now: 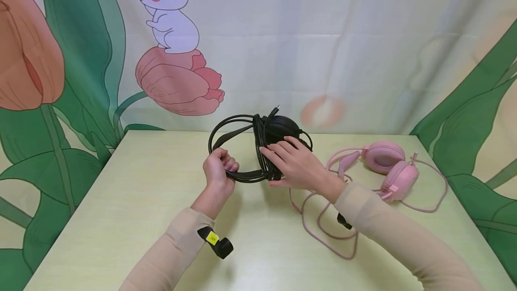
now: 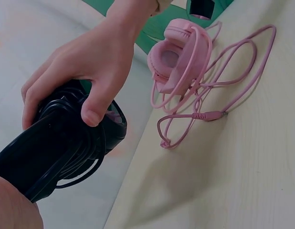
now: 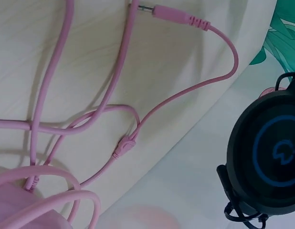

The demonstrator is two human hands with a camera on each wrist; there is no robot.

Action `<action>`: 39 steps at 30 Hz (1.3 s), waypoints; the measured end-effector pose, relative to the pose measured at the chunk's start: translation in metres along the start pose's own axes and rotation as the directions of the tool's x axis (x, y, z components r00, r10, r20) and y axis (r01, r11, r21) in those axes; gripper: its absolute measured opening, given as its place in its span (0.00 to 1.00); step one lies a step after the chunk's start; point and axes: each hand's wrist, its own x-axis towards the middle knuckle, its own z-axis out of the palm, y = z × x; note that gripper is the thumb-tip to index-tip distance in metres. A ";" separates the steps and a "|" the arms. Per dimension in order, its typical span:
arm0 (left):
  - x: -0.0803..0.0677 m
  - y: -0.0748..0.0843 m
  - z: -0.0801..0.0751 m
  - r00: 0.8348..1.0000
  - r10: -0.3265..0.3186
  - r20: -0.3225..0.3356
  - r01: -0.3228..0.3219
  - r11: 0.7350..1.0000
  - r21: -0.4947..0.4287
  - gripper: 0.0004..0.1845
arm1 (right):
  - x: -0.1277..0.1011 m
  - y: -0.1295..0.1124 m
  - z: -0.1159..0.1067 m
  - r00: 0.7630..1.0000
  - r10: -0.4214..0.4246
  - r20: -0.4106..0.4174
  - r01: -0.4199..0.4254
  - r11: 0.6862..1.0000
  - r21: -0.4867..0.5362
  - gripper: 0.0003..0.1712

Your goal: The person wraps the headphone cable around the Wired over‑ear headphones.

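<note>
Black headphones (image 1: 282, 125) are held up over the table between both hands, their black cable (image 1: 260, 147) wound round the ear cups. A small plug (image 1: 276, 109) sticks up from the coils. My left hand (image 1: 218, 172) grips the headband at its left end, with the fingers curled round it. From the right, my right hand (image 1: 296, 163) holds the ear-cup end, thumb on one side and fingers on the other in the left wrist view. One round ear cup (image 3: 274, 152) with a blue ring fills the right side of the right wrist view.
Pink headphones (image 1: 397, 181) lie on the table (image 1: 133, 219) at the right, beyond the right forearm. Their pink cable (image 1: 308, 226) loops loosely in front of them, with a bare-tipped plug (image 3: 171, 14). A printed curtain (image 1: 258, 57) hangs behind the table.
</note>
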 end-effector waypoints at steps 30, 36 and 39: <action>0.010 0.005 -0.023 1.000 -0.005 -0.028 0.014 0.945 0.326 0.07 | 0.013 -0.008 0.015 0.993 -0.095 0.063 0.097 0.995 -0.028 0.28; 0.011 0.008 -0.030 0.999 -0.045 -0.019 0.049 0.902 0.430 0.08 | 0.016 -0.007 0.015 0.991 -0.114 0.072 0.117 0.992 -0.038 0.27; 0.010 0.010 -0.031 0.998 -0.055 -0.025 0.060 0.877 0.476 0.09 | 0.018 -0.005 0.015 0.990 -0.123 0.072 0.126 0.991 -0.041 0.27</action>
